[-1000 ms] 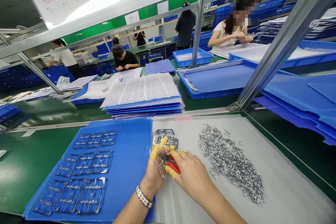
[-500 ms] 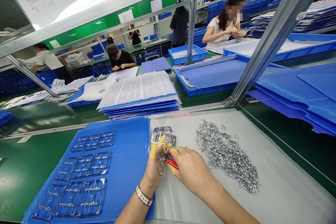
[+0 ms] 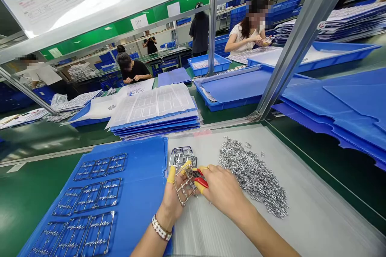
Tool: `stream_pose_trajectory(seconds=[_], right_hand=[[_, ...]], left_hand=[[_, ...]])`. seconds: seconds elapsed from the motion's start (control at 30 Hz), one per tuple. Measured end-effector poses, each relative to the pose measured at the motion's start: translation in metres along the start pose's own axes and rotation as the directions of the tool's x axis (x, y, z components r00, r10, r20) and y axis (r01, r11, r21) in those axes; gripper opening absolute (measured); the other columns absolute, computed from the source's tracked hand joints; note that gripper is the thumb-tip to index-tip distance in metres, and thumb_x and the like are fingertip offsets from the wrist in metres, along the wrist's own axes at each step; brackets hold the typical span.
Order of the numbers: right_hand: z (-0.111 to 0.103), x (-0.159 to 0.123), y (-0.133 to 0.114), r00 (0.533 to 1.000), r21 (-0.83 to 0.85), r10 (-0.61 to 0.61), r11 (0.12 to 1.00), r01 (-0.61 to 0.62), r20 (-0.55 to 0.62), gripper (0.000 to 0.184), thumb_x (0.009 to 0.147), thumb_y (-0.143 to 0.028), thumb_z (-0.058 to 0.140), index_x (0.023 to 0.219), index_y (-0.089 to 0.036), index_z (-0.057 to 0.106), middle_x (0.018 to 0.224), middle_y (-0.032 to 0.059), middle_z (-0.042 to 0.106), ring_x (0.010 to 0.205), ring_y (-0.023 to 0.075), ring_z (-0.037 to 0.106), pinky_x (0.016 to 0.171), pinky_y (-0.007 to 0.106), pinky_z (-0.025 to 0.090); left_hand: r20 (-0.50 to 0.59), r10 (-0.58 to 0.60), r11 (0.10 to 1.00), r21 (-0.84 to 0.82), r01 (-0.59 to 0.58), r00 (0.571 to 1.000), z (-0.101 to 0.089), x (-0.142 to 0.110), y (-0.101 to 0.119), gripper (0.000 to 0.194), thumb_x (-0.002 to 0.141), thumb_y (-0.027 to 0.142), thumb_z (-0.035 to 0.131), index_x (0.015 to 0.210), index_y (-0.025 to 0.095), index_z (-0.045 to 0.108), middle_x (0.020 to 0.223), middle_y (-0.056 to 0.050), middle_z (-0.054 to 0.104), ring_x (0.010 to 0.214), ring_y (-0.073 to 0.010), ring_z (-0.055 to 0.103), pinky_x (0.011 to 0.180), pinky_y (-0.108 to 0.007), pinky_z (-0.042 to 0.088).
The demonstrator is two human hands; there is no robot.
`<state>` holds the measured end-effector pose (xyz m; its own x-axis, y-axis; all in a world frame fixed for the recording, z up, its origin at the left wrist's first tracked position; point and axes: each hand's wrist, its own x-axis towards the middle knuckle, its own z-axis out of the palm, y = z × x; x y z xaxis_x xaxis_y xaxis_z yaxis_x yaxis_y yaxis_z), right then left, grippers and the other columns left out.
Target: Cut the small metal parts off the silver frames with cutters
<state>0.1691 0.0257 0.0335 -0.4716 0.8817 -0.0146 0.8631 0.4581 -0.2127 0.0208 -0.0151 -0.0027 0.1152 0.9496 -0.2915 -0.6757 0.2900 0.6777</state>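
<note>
My left hand, with yellow covers on its fingertips, grips a small silver metal frame with thin cross bars. Red-handled cutting pliers are closed in my right hand; their jaws are at the frame's upper right, though what lies between them is too small to tell. Just beyond my fingers, more metal frames lie overlapped on the grey sheet. To the left, several frames are laid out in three rows on a blue sheet. A heap of small shiny metal pieces spreads to the right.
Past the bench edge stands a stack of blue and white sheets. A slanted metal post rises at the right, with blue sheets beside it. Blue trays and seated co-workers are farther back.
My left hand has turned the frame so that its bars face me more openly. The plier jaws have shifted to the frame's upper right. The whole view has swung slightly right.
</note>
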Motion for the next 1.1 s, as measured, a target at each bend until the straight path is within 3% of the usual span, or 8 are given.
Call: stream_pose_trajectory(seconds=[0.17,0.37,0.5,0.83,1.1], right_hand=[[0.002,-0.001,0.000,1.000,-0.006,0.003,1.000,-0.003,-0.025,0.026,0.087,-0.034,0.052,0.105,-0.021,0.066,0.094,0.0090,0.069,0.089,0.0269,0.064,0.076,0.037,0.043],[0.001,0.000,-0.002,1.000,-0.026,0.013,1.000,-0.013,-0.011,0.025,0.087,-0.035,0.053,0.102,-0.020,0.066,0.094,0.0097,0.069,0.089,0.0265,0.064,0.076,0.036,0.043],[-0.002,0.001,-0.005,1.000,-0.066,0.011,0.998,-0.011,-0.003,0.019,0.086,-0.029,0.055,0.100,-0.020,0.066,0.092,0.0095,0.068,0.086,0.0267,0.065,0.073,0.035,0.043],[0.005,-0.013,0.005,1.000,-0.038,0.020,0.999,-0.020,-0.001,0.023,0.087,-0.034,0.055,0.101,-0.019,0.066,0.096,0.0104,0.068,0.095,0.0285,0.061,0.078,0.038,0.040],[0.011,-0.013,0.000,1.000,-0.015,0.020,1.000,-0.020,0.002,0.023,0.087,-0.033,0.051,0.097,-0.018,0.066,0.095,0.0096,0.067,0.093,0.0285,0.060,0.077,0.038,0.037]], left_hand=[[0.002,0.030,0.999,0.026,-0.030,1.000,0.002,0.001,0.001,0.063,0.090,0.062,0.035,0.126,0.016,0.059,0.117,-0.013,0.062,0.100,-0.0250,0.056,0.071,-0.031,0.047],[-0.045,0.061,0.994,0.095,-0.057,0.997,-0.001,0.002,-0.004,0.061,0.084,0.062,0.050,0.126,0.019,0.059,0.122,-0.013,0.061,0.108,-0.0284,0.054,0.075,-0.033,0.047],[-0.084,0.064,0.991,0.122,-0.053,0.994,-0.004,0.003,-0.007,0.061,0.083,0.063,0.051,0.124,0.019,0.061,0.123,-0.013,0.061,0.109,-0.0287,0.055,0.080,-0.036,0.048],[-0.030,-0.001,0.988,-0.154,-0.004,1.000,0.001,0.002,0.011,0.062,0.088,0.063,0.037,0.114,0.014,0.064,0.124,-0.016,0.060,0.101,-0.0280,0.059,0.077,-0.043,0.052],[-0.055,0.058,0.992,-0.112,-0.063,0.997,0.001,0.004,0.004,0.061,0.088,0.062,0.037,0.113,0.014,0.064,0.128,-0.016,0.058,0.106,-0.0279,0.058,0.077,-0.038,0.051]])
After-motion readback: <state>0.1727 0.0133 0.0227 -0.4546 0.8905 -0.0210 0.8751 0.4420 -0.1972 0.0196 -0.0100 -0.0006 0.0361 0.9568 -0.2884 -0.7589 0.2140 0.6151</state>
